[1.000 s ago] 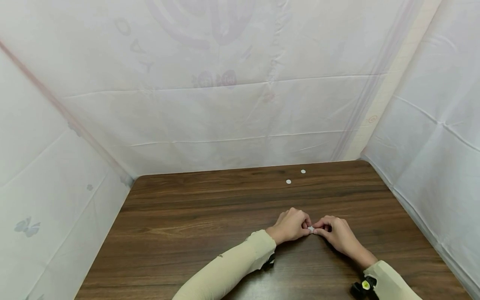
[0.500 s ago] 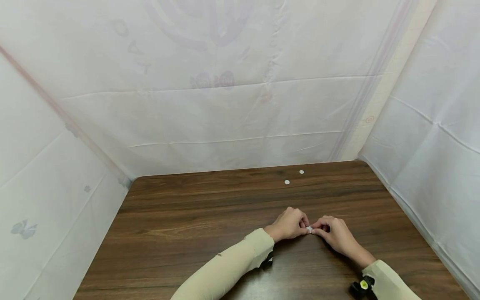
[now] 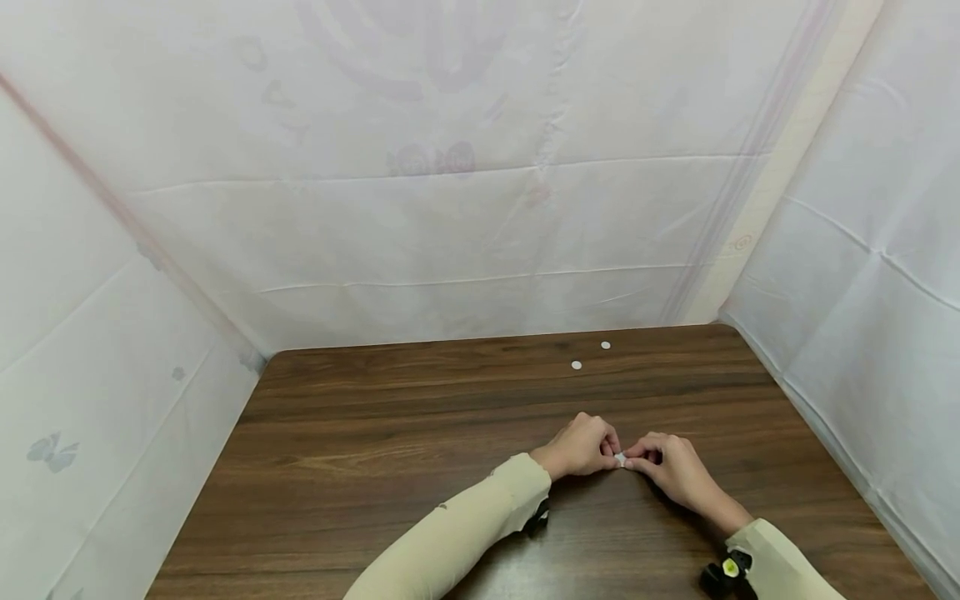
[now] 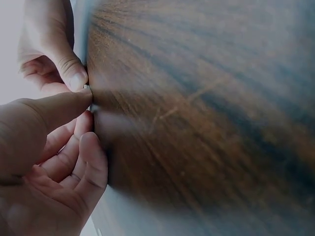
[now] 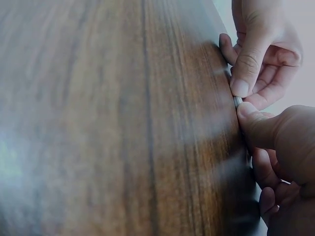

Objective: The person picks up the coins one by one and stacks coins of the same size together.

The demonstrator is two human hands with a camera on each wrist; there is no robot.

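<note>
A small white disc [image 3: 620, 459] lies low at the wooden tabletop, mostly covered by fingertips. My left hand [image 3: 581, 446] pinches its left side between thumb and fingers. From the right, my right hand [image 3: 671, 468] pinches the opposite side, thumb and forefinger close together. In the left wrist view, only a thin pale edge of the disc [image 4: 86, 87] shows between the two thumbs. The right wrist view shows the same sliver of the disc [image 5: 237, 101], right at the table surface.
Two more white discs lie farther back, one [image 3: 576, 365] a little nearer and left, the other [image 3: 606, 345] close to the back edge. The brown wooden table [image 3: 360, 467] is bounded by white cloth walls [image 3: 450, 233] behind and on both sides.
The head view shifts slightly. Both hands stay in place with their pinch on the small white disc, and the two far discs have not moved on the table.
</note>
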